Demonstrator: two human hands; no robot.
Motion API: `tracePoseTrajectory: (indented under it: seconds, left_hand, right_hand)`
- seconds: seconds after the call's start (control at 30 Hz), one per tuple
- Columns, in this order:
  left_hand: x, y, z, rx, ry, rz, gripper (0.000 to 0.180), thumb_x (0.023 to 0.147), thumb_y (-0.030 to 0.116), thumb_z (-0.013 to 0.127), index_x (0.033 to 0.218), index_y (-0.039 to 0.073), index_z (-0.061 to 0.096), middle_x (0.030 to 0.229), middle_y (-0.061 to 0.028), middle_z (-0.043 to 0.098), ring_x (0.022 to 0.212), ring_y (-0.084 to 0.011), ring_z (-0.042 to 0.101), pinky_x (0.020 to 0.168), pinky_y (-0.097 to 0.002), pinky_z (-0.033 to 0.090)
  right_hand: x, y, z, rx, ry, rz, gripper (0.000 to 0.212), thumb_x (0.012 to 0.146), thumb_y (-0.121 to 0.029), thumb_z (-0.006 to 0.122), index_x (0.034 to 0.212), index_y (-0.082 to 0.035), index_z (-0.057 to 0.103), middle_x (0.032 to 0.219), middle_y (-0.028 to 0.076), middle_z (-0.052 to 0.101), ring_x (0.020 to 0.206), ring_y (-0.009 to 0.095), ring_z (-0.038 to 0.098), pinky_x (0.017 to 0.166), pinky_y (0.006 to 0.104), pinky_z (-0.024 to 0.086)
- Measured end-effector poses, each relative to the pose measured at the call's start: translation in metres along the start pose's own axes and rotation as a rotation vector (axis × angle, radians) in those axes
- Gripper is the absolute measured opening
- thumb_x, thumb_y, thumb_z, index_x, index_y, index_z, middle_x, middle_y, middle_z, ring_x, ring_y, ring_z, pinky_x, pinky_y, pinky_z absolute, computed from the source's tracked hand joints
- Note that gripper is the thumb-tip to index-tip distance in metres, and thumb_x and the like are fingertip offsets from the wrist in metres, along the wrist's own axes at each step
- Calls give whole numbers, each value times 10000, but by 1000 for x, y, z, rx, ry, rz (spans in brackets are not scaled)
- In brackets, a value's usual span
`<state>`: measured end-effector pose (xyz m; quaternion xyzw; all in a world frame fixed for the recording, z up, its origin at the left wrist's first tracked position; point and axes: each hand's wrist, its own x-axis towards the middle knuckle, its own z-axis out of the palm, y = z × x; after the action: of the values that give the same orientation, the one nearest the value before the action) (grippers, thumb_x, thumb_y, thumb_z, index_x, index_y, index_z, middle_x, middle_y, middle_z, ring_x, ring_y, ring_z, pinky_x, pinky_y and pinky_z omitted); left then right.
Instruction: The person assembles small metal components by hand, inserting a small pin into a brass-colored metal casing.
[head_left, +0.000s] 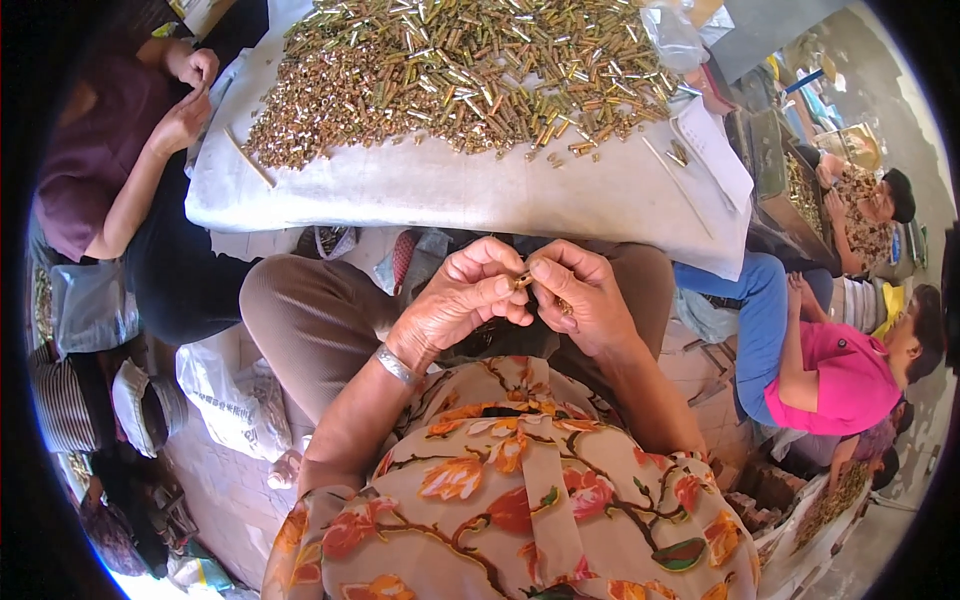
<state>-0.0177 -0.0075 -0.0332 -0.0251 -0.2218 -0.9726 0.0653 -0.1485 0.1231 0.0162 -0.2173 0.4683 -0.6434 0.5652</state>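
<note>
Below the table edge, both hands' fingers [500, 268] pinch a small brass piece [522, 281], mostly hidden between them.

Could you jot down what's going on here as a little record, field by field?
Left hand: pinches a small brass piece with the right hand, bracelet on the wrist
Right hand: fingertips on the same piece
Where: over the lap, below the table edge
Table: white cloth with a wide pile of brass pieces
Also on the table: two thin sticks
Others: a person at the upper left with hands together, people seated at the right
</note>
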Motion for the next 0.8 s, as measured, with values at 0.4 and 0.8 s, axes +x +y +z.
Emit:
tracePoseTrajectory:
  seconds: [0.4,0.8]
  left_hand:
    - [30,14,7,416,324,-17,206,910,164,621,1079,52,591,786,-32,621,595,-91,579,601,-231,524]
    - [134,35,-37,2202,497,390,113,790,182,678,855,92,655,823,-94,607,752,-311,634,664,-405,519]
  right_hand:
    - [14,10,-21,347,149,93,223,939,-262,558,846,-61,543,661,-2,516,481,71,450,407,192,330]
    - [116,-37,-129,-1538,527,-579,95,867,-101,591,937,-53,632,883,115,614,701,300,602,594,375,467]
